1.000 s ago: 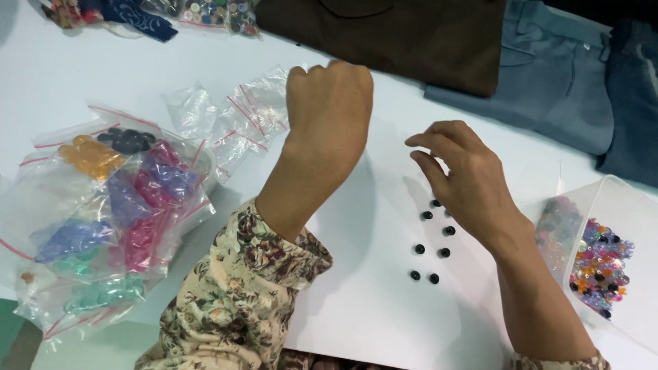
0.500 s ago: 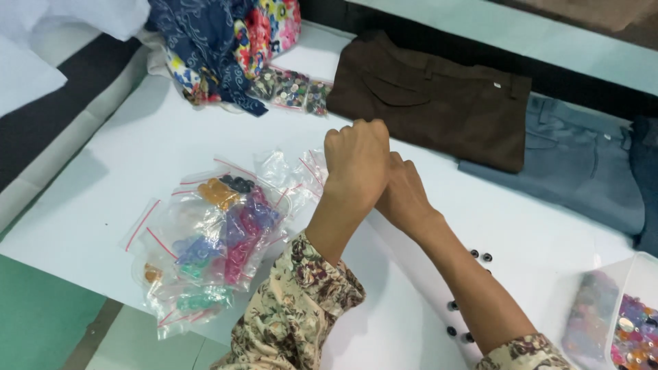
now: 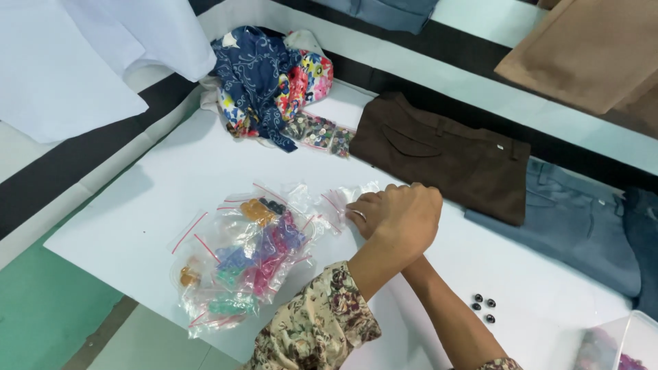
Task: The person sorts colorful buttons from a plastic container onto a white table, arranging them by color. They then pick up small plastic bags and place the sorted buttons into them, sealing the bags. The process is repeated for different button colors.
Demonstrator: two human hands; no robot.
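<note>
Hands (image 3: 394, 216) clenched together over clear bags (image 3: 240, 260), black buttons (image 3: 482, 308) apart, brown trousers (image 3: 439, 154) behind.

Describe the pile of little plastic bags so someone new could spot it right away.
Start at the white sheet covering the table. Just left of the two hands, left over right, lies a heap of clear zip bags. Unlike the folded trousers nearby, it is see-through, filled with orange, blue, pink and green bits.

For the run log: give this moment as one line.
left hand: fisted, over right | right hand: on small clear bags | beside: pile of bagged buttons | loose black buttons: untouched
</note>
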